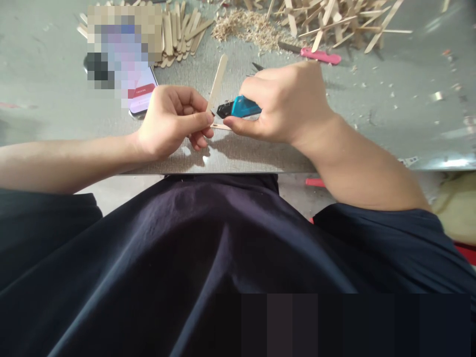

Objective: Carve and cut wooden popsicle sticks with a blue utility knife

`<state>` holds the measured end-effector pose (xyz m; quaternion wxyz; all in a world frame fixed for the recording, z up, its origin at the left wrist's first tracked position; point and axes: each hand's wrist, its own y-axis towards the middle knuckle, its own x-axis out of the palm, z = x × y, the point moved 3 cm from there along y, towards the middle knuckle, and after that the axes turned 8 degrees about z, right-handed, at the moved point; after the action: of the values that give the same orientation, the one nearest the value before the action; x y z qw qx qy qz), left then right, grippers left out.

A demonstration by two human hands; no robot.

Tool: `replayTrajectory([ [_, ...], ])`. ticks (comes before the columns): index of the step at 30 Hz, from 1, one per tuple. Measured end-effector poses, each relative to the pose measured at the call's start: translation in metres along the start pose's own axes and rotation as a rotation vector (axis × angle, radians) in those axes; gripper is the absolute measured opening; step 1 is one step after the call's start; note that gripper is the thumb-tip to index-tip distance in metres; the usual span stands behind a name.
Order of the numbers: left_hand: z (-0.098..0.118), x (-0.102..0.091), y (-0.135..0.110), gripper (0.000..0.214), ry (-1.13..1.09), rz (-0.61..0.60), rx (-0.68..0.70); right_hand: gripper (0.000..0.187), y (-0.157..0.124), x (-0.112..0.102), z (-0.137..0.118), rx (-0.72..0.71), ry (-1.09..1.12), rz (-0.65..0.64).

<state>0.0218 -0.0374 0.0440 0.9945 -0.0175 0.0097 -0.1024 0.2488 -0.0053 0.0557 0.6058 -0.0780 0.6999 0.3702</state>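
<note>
My left hand is closed in a pinch on a flat wooden stick that points up and away over the near edge of the grey table. My right hand is wrapped round a blue utility knife. The knife's black tip meets the stick just beside my left thumb. A second thin piece of wood shows below the knife tip, between the two hands.
A phone lies on the table left of my hands. A pile of flat sticks sits behind it, wood shavings lie at the back middle, and glued stick pieces are at the back right. A pink knife lies near them.
</note>
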Motion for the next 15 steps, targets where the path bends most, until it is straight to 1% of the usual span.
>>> replayTrajectory([
  [2, -0.0015, -0.0006, 0.0010, 0.019, -0.022, 0.010, 0.007, 0.083, -0.0007, 0.0002, 0.0001, 0.009, 0.033, 0.004],
  [6, -0.0046, -0.0020, 0.0018, 0.021, -0.002, 0.014, 0.010, 0.080, 0.0001, -0.0016, -0.0007, 0.020, 0.038, -0.032],
  [12, -0.0043, -0.0014, 0.0014, 0.023, 0.035, 0.041, -0.017, 0.078, 0.0008, -0.0017, -0.0030, 0.040, 0.098, -0.012],
  [15, -0.0017, 0.0000, 0.0007, 0.020, 0.007, 0.048, -0.020, 0.076, 0.0007, -0.0009, -0.0058, 0.049, 0.098, -0.014],
])
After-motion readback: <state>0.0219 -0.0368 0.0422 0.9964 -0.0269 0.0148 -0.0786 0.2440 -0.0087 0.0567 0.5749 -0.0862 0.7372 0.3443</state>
